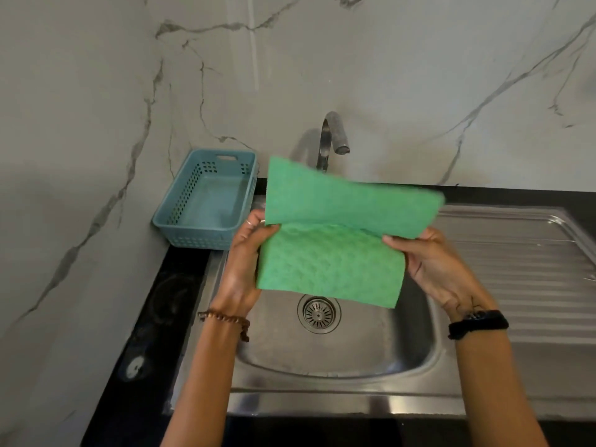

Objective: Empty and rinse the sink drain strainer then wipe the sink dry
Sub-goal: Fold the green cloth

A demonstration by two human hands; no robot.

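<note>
Head view, landmark = sink basin. Nearest the camera: both forearms reach in over the basin's front rim. Above the basin, both hands pinch one green cloth: left hand closed on its left edge, right hand closed on its right edge. Cloth is half folded, upper flap lifted and bowed back toward the tap, lower half hanging over the far part of the basin. Not touching the steel, as far as can be told.

Drain strainer sits seated in the drain at the basin's centre, just below the cloth's lower edge. Looks clean; no debris visible.

Right of basin: ribbed drainboard. Behind the basin's left corner: blue basket on the dark tabletop. Behind basin, centre: tap, no water running.

Judgement: strainer step appears finished; wiping step is in hand, cloth being folded. Next move calls for lowering the cloth flat onto the basin floor and sweeping around the strainer and walls.
</note>
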